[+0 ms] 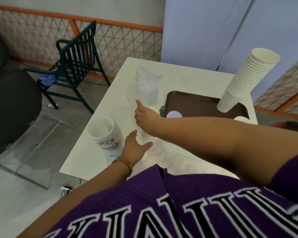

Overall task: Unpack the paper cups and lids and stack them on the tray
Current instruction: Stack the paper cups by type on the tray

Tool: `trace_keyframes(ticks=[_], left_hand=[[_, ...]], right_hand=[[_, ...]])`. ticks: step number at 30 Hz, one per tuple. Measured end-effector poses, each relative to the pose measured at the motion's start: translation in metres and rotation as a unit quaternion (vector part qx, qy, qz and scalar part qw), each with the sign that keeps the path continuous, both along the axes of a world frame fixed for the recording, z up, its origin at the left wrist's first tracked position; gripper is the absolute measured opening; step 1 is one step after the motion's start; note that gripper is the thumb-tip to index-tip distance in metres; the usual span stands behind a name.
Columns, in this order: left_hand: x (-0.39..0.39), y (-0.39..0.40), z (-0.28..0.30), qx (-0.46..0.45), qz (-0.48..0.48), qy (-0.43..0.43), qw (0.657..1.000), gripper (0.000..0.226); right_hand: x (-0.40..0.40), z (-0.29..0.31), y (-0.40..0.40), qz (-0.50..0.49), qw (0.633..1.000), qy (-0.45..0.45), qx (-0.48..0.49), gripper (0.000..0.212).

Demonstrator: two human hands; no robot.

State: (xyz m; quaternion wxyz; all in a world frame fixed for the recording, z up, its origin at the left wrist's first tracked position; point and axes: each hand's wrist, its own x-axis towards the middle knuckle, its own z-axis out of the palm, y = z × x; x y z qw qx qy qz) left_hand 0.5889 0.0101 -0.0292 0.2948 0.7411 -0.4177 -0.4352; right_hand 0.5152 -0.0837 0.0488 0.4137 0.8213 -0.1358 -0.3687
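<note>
A tall leaning stack of white paper cups point(248, 76) stands on the brown tray point(193, 102) at the right of the white table point(187, 78). One white lid point(174, 114) lies on the tray's near edge. A clear plastic sleeve point(144, 86) holding lids lies along the table left of the tray. My right hand point(143, 115) reaches across and grips the sleeve's middle, thumb up, its fingers hidden behind it. My left hand point(136, 146) is spread open at the sleeve's near end. A printed pack of cups point(105, 133) stands left of my left hand.
A dark slatted chair point(76, 66) stands off the table's left side before an orange lattice fence. A round white object point(241, 118) sits by the tray's near right corner, and a small purple item point(162, 110) by its left edge. The table's left edge is close to the cup pack.
</note>
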Motion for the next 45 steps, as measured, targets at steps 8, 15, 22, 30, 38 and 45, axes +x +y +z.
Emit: trace_keyframes(ticks=[8,15,22,30,38,45], left_hand=[[0.003,-0.002,0.002,0.001,0.001,0.004,1.000,0.093],[-0.003,-0.010,0.010,-0.010,-0.006,-0.022,1.000,0.093],[-0.012,-0.019,0.017,-0.023,-0.005,-0.030,0.999,0.094],[-0.026,-0.029,0.024,-0.041,0.009,-0.017,0.999,0.094],[-0.036,-0.037,0.022,-0.067,0.049,0.005,0.997,0.100],[-0.036,-0.044,0.015,-0.055,0.078,0.005,0.995,0.105]], right_hand=[[-0.001,0.013,-0.003,0.012,0.999,-0.041,-0.003,0.057],[-0.021,0.049,-0.008,0.016,0.996,-0.088,0.003,0.052],[-0.051,0.087,-0.018,-0.012,0.987,-0.162,0.015,0.048],[-0.122,0.100,-0.044,-0.177,0.906,-0.373,0.093,0.060],[-0.196,0.066,-0.043,-0.424,0.592,-0.628,0.276,0.071],[-0.243,0.016,-0.017,-0.433,0.091,-0.800,0.404,0.095]])
